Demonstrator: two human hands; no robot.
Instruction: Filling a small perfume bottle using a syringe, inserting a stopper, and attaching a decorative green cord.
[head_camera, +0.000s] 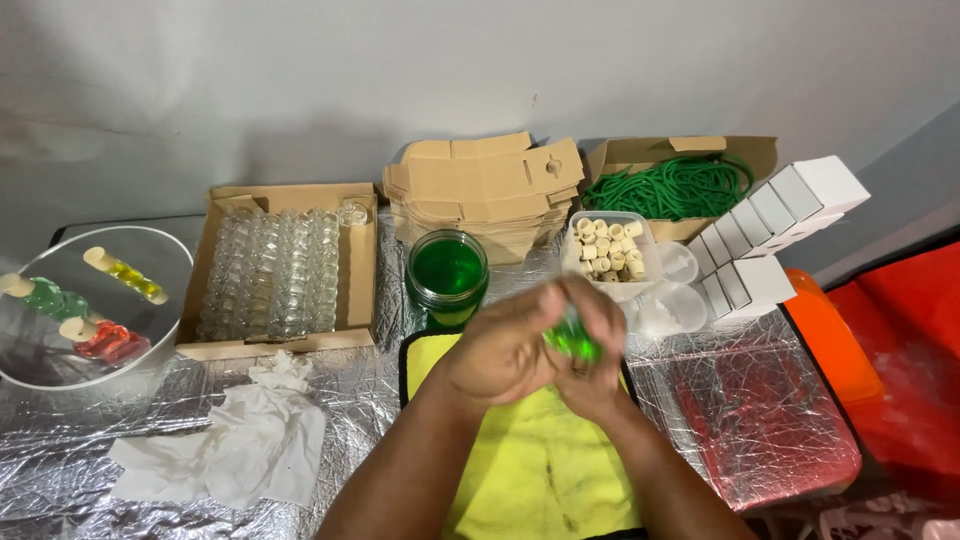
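Two hands are meeting above a yellow cloth: the left hand and right hand are both clenching their fingers around a small green-filled glass bottle, blurred between them. Behind them, a jar of green liquid is standing beside a cardboard box of empty glass bottles and a tub of corks.

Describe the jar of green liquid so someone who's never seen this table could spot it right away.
Start at the stack of flat brown cardboard blanks against the wall. Just in front of it stands the jar of green liquid, beyond the yellow cloth. It is the only open round glass jar, far wider than the small clear bottles boxed to its left.
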